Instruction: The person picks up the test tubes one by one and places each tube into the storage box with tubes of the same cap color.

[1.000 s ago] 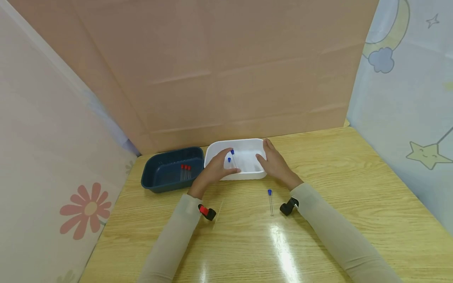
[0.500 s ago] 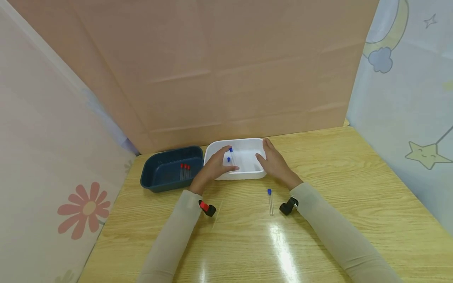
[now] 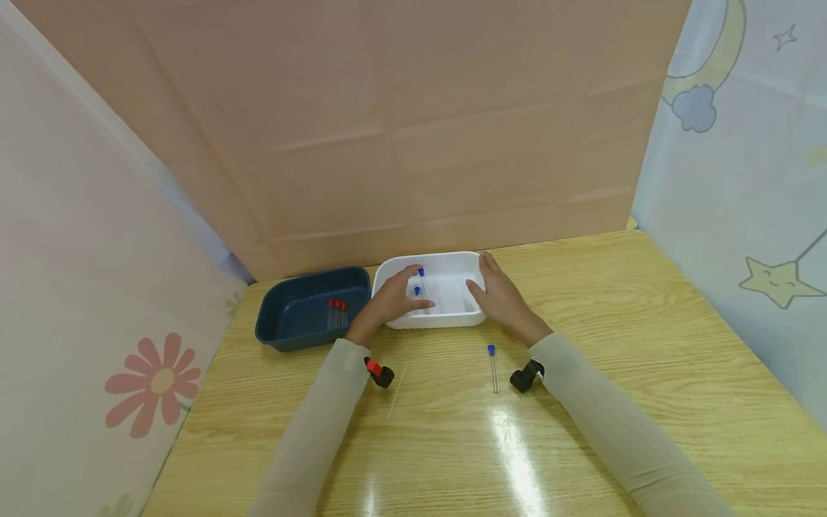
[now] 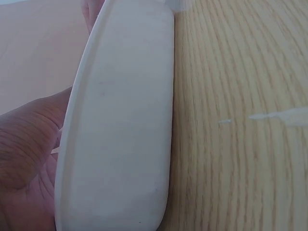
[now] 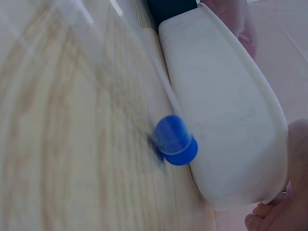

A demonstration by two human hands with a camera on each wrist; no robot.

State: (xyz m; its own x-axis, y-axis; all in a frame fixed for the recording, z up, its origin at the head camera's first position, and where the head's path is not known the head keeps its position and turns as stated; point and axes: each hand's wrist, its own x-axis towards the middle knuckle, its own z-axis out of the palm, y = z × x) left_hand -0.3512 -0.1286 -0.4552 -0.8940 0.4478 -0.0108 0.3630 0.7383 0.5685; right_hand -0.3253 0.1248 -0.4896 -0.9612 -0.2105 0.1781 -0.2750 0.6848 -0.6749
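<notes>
In the head view a white tray (image 3: 446,320) stands at the back of the table, with two blue-capped test tubes (image 3: 421,273) inside at its left. Over that left part is my left hand (image 3: 393,296), thumb and fingers spread apart, fingertips right beside the caps. My right hand (image 3: 507,298) grips the tray's right end, thumb inside and fingers along the outside. The right wrist view has its curled fingers (image 5: 269,214) at the tray's end. Another blue-capped test tube (image 3: 493,368) lies on the table before the tray, its blue cap (image 5: 175,139) large in the right wrist view.
Against the white tray's left side stands a dark blue tray (image 3: 278,337) with three red-capped test tubes (image 3: 337,314) in it. A peach backdrop (image 3: 413,143) rises behind the wood-grain table (image 3: 439,445), and patterned cloths hang on both sides.
My left hand has shifted slightly left and back, away from the near rim. The right hand, the trays and the test tube on the table stay put.
</notes>
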